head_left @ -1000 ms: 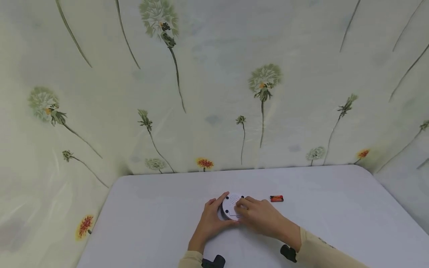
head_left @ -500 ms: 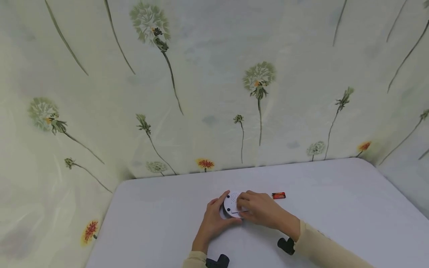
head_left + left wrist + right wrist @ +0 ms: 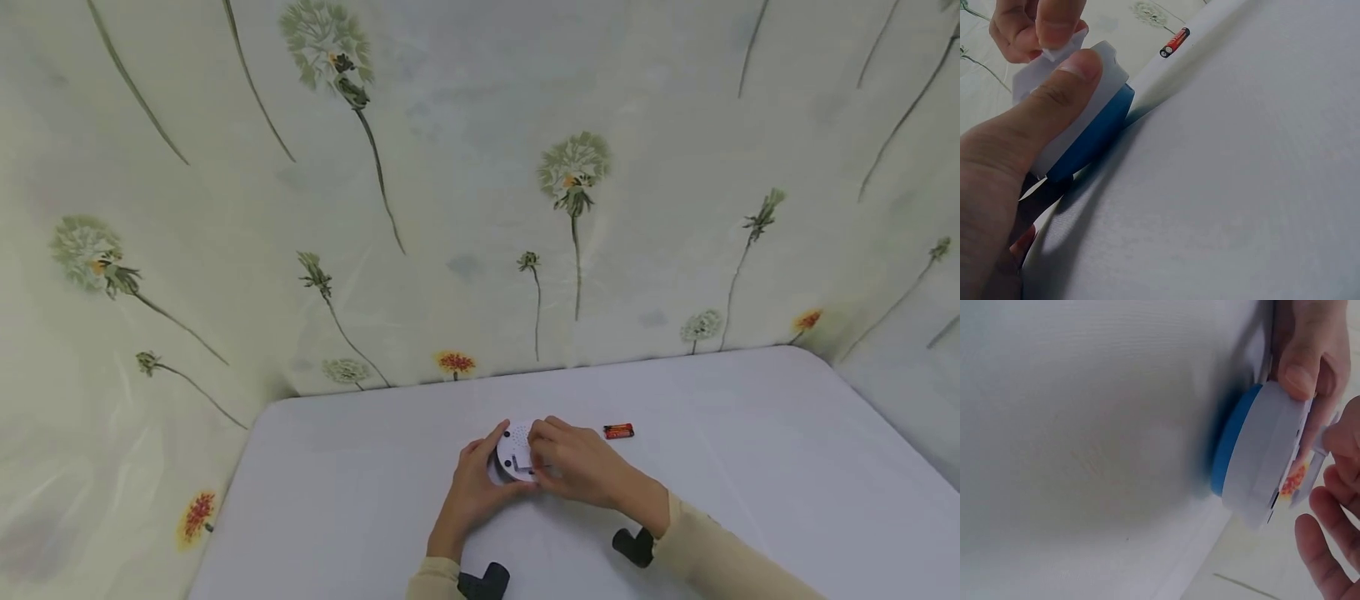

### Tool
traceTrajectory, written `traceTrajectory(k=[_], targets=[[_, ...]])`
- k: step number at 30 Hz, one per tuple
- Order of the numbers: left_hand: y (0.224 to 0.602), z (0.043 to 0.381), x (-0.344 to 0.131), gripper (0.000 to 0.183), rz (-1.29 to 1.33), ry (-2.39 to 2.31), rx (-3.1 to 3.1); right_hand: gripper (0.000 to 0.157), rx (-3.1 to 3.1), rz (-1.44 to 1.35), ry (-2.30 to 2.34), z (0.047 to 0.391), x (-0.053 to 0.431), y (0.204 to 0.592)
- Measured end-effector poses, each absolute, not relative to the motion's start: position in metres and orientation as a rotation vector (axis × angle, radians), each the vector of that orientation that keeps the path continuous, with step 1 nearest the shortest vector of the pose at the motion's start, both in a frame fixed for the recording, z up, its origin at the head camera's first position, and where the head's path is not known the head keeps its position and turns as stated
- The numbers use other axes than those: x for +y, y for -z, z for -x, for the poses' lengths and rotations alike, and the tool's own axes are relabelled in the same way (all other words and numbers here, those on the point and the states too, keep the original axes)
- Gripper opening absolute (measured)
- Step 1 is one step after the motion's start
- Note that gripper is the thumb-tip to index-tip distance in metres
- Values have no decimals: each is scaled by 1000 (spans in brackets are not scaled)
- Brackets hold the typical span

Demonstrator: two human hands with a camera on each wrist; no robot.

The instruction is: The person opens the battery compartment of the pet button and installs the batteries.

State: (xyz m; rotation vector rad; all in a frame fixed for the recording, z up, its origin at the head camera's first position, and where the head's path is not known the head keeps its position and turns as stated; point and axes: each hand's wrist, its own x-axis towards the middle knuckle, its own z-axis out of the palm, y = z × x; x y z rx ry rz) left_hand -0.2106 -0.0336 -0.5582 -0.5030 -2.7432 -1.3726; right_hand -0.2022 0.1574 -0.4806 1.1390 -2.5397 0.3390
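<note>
Left hand (image 3: pixel 480 487) curled round a round white-and-blue device (image 3: pixel 519 437), thumb on the rim nearest the person, a fingertip at the far side. Device sits near the middle of the white table (image 3: pixel 337 475), blue side toward the tabletop; the upward white face carries dark round feet and a pattern of small holes. Right hand (image 3: pixel 573 467) pinches a thin white cover (image 3: pixel 1313 472) between thumb and finger, its other fingers loosely bent. Cover is tilted, with a gap between it and the device in the right wrist view (whether one edge touches the device, cannot tell). Two red-and-black batteries (image 3: pixel 618 431) lie side by side on the table, just beyond the right hand. Flower-printed cloth (image 3: pixel 465 175) hangs behind. Pale sleeves (image 3: pixel 720 542) on both arms.
</note>
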Motion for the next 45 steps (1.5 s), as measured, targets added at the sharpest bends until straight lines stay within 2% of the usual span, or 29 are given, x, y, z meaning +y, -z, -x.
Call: traceTrajectory(k=[8,27,45], targets=[[557,214,-35,96,497,1366,-2760,8,-2558,-1097,-308,196,164,474],[557,210,-31,95,489,1358,-2767,13,-2638,-987,-306,165,179,466],[558,212,-30,97,490,1327,-2764,22,-2612,-869,-346,125,212,484]])
